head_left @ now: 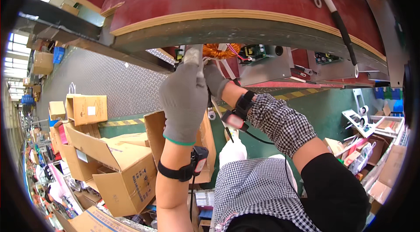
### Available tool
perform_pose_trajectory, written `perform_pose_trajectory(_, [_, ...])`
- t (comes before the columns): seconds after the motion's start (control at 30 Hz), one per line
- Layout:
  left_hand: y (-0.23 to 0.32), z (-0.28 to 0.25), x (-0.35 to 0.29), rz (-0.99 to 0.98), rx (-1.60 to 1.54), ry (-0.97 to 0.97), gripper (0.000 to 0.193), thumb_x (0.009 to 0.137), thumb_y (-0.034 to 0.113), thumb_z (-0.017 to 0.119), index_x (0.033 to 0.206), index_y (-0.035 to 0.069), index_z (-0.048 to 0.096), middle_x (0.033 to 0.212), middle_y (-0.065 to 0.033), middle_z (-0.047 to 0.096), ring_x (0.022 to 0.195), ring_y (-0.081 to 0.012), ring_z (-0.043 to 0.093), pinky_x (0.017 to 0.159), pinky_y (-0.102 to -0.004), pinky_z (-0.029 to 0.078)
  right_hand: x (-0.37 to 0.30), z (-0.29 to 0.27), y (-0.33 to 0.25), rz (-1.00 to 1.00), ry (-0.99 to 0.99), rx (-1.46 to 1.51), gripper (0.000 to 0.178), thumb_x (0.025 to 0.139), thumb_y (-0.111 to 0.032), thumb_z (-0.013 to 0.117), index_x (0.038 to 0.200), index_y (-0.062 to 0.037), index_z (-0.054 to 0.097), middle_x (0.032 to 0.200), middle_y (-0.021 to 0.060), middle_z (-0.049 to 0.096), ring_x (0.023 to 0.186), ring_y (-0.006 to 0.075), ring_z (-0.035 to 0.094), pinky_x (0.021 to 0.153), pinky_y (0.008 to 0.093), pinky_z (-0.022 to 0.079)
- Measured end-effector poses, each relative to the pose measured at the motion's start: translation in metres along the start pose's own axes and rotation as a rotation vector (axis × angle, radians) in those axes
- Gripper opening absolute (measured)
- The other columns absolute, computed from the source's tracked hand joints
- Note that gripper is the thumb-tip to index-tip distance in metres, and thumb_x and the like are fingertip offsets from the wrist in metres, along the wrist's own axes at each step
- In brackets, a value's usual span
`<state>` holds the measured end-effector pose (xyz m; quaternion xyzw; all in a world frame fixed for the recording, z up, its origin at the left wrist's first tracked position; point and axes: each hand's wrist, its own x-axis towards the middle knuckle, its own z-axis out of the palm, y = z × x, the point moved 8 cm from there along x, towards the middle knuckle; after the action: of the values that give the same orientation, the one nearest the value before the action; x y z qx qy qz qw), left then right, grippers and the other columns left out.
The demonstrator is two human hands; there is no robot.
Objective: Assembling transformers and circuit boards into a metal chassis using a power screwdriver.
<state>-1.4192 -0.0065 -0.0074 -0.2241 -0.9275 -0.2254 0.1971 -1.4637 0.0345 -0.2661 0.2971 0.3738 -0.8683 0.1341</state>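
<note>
My left hand (184,96), in a grey glove with a worn pale fingertip, reaches up under the front edge of the red-topped bench (245,26). Its fingers are closed, and what they hold is hidden. Close behind it, my right hand (215,80) is also gloved in grey, its fingers mostly covered by the left one. Just above both hands sits a copper-wound ring coil (217,51) with pink wires beside it. To its right, a green circuit board (253,52) is fixed at a grey metal plate (267,66). Pale cables run down near my fingers.
A thick cable (343,31) with a ring lug hangs over the bench edge at right. Opened cardboard boxes (127,175) stand at lower left, with a closed carton (87,109) behind. A bin of parts (385,129) is at right. Thin cords trail from both wrist straps.
</note>
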Motion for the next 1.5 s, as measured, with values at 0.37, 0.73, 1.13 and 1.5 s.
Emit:
perform_pose_trajectory(0.37, [-0.031,0.003,0.017,-0.09,-0.12,-0.045,0.021,0.086,0.022,0.063,0.099,0.005,0.059,0.08,-0.0171,0.065,0.07,-0.034,0.064,0.058,-0.0402,0.049,0.0,0.007,-0.012,-0.046,-0.211,0.159,0.024,0.095,-0.023,0.047,0.074,-0.0126,0.047,0.055,-0.0028,0.043,0.039,0.0129,0.042,0.035,0.0298,0.032])
perform_pose_trajectory(0.73, [-0.073,0.056,-0.057,-0.57,-0.804,-0.253,0.076,0.079,0.01,0.072,0.141,0.001,0.029,0.117,-0.0151,0.059,0.104,-0.0211,0.061,0.084,-0.0292,0.05,0.056,-0.051,0.054,0.088,-0.412,-0.154,0.036,0.089,-0.011,0.056,0.124,-0.0056,0.047,0.107,0.0116,0.062,0.09,0.0206,0.064,0.07,0.0319,0.053])
perform_pose_trajectory(1.13, [-0.089,0.103,-0.104,-0.773,-0.856,-0.033,0.043,0.094,0.026,0.053,0.129,0.002,0.047,0.115,-0.012,0.058,0.102,-0.0209,0.06,0.082,-0.0308,0.053,-0.163,0.023,-0.177,-1.214,0.142,-1.848,0.027,0.084,-0.015,0.058,0.11,-0.0069,0.06,0.095,0.0081,0.062,0.081,0.0264,0.062,0.072,0.033,0.048])
perform_pose_trajectory(1.5, [-0.117,0.119,-0.108,-0.679,-0.405,-0.164,0.051,0.076,0.013,0.066,0.125,0.007,0.052,0.122,-0.0181,0.055,0.109,-0.0368,0.054,0.089,-0.0425,0.048,-0.033,-0.038,-0.211,-0.496,0.239,-2.241,0.024,0.085,-0.017,0.058,0.106,-0.0064,0.06,0.091,0.0082,0.062,0.078,0.0252,0.062,0.069,0.0329,0.048])
